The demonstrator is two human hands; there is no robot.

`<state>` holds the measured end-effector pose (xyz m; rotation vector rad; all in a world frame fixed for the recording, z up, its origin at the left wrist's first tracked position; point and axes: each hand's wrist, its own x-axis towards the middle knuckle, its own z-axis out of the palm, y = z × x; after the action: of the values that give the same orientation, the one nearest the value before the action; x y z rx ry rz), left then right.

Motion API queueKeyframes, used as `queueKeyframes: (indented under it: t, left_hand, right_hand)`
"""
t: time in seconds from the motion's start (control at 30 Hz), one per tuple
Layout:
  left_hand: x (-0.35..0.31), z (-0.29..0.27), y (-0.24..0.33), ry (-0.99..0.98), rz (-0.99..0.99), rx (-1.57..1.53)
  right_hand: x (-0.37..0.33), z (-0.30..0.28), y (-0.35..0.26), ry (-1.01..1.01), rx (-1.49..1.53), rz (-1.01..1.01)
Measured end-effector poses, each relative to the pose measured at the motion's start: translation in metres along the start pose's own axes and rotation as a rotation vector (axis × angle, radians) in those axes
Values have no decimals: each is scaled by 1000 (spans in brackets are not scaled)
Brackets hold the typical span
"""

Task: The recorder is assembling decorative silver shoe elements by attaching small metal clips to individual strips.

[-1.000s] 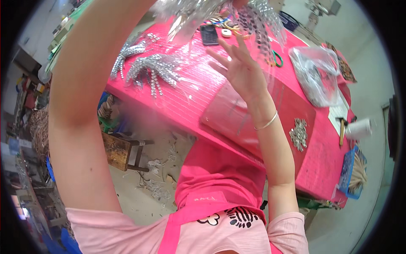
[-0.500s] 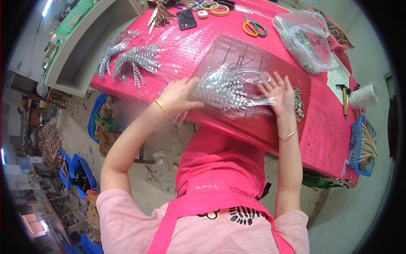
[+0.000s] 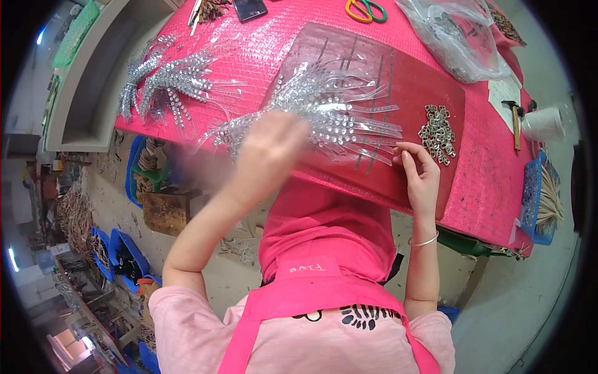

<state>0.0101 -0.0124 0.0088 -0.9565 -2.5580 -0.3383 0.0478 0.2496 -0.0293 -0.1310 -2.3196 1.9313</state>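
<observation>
A bundle of clear plastic strips set with silver rhinestones (image 3: 333, 118) lies fanned out on a dark red mat (image 3: 430, 87). My left hand (image 3: 273, 146) is over the bundle's left part, its fingers smeared by motion. At the right ends of the strips is my right hand (image 3: 420, 171), thumb and forefinger pinched together on the tip of one strip. Just beyond that hand, a pile of small metal buckles (image 3: 439, 134) rests on the mat. Two more rhinestone strip bundles (image 3: 177, 81) lie at the left of the pink-covered table.
Along the far side are a phone (image 3: 250, 9), scissors (image 3: 366, 10) with yellow and green handles, and a clear plastic bag (image 3: 458, 47). A hammer (image 3: 516, 124) and a white cup (image 3: 543, 124) stand at the right, above a blue basket (image 3: 532, 196). A grey shelf (image 3: 87, 81) adjoins the left.
My right hand has gone from spread fingers to a pinch at the strip ends, moving lower. My left hand has moved right over the bundle. The view has shifted, showing the buckles fully.
</observation>
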Motion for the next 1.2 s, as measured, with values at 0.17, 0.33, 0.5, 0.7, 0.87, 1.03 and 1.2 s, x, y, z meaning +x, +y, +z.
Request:
queueKeyframes:
  t: [0.17,0.33,0.5,0.7,0.87,1.03,1.2]
  left_hand:
    - [8,41,5,18,63,-66]
    - [15,38,2,12,71,-86]
    - [21,46,21,-88,174,-304]
    - [44,77,41,-104,176,-502]
    - [57,62,38,-165,36,-756]
    - [65,62,48,-210,-73,-822]
    - [73,62,48,-268,-148,-864]
  right_hand:
    - [-7,21,8,6,-629,-391]
    - [11,14,9,5,-532,-227]
    - [9,12,6,-24,-646,-185]
    - [-11,4,-14,-121,-370,-32]
    - [16,-45,1,224,-450,-78]
    - [43,-62,-8,140,-715,-72]
    - [43,-61,5,82,-637,88]
